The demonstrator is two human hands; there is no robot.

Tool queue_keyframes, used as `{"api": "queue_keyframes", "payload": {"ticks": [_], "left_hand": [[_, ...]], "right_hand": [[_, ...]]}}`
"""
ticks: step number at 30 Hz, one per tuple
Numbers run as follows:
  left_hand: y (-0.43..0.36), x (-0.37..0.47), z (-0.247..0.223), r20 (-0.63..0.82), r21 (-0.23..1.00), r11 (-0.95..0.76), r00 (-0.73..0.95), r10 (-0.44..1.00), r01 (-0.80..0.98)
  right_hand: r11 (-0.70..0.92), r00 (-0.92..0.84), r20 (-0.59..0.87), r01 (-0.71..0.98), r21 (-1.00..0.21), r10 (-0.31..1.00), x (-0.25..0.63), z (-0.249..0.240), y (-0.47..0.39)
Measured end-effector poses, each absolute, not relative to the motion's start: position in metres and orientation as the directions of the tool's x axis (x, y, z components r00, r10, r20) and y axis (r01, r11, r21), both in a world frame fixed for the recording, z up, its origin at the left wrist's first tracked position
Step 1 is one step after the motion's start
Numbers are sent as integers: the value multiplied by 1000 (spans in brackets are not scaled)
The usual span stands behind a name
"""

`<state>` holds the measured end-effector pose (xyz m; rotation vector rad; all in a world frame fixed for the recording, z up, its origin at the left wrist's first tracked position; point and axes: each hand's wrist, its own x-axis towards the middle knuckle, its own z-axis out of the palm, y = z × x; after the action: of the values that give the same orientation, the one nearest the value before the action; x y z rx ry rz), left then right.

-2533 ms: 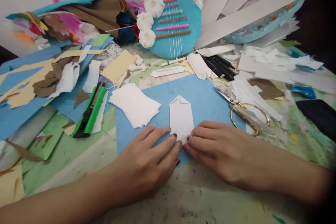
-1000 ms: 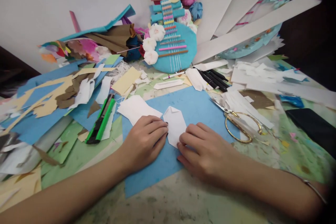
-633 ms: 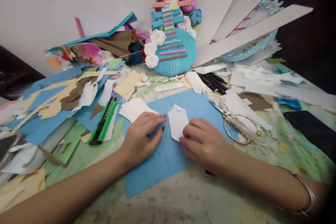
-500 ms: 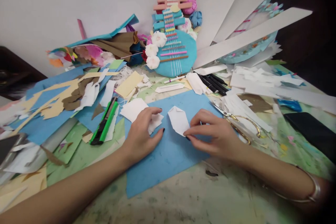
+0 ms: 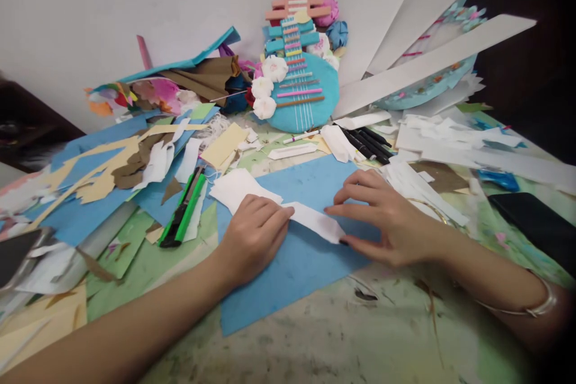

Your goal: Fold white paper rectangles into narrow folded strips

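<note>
A narrow piece of folded white paper lies slanted over a blue sheet. Its left end is pinched by the closed fingers of my left hand. My right hand has the paper's right end between thumb and forefinger, at its edges, the other fingers loosely curved. A stack of white paper pieces sits just beyond my left hand, partly covered by it. Gold-handled scissors lie behind my right hand, mostly hidden.
A green box cutter lies left of the blue sheet. Black markers and white paper scraps are at the back right, a dark phone at far right. A blue paper guitar leans on the wall.
My left hand has moved from open beside the stack to closing on the white paper. The paper has turned more sideways, and my right hand has shifted slightly right.
</note>
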<state>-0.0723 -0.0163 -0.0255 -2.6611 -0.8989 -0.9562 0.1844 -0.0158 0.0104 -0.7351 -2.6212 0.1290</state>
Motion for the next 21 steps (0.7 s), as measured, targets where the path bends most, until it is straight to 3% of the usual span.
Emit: {"api": "queue_keyframes", "payload": {"ticks": [5, 10, 13, 19, 21], "left_hand": [[-25, -66, -28, 526, -151, -773, 712, 466, 617], [-27, -65, -30, 503, -120, -782, 716, 484, 612], [-27, -66, -28, 527, -14, -800, 684, 505, 600], [-28, -70, -22, 488, 401, -690, 497, 718, 602], [-26, -72, -19, 462, 480, -641, 449, 765, 598]], "right_hand": [[841, -783, 333, 537, -65, 526, 173, 9, -25], [793, -730, 399, 609, 11, 555, 173, -2, -20], [802, -709, 441, 596, -42, 550, 177, -7, -14], [781, -672, 420, 598, -180, 611, 182, -12, -8], [763, -656, 398, 600, -241, 642, 183, -11, -8]]}}
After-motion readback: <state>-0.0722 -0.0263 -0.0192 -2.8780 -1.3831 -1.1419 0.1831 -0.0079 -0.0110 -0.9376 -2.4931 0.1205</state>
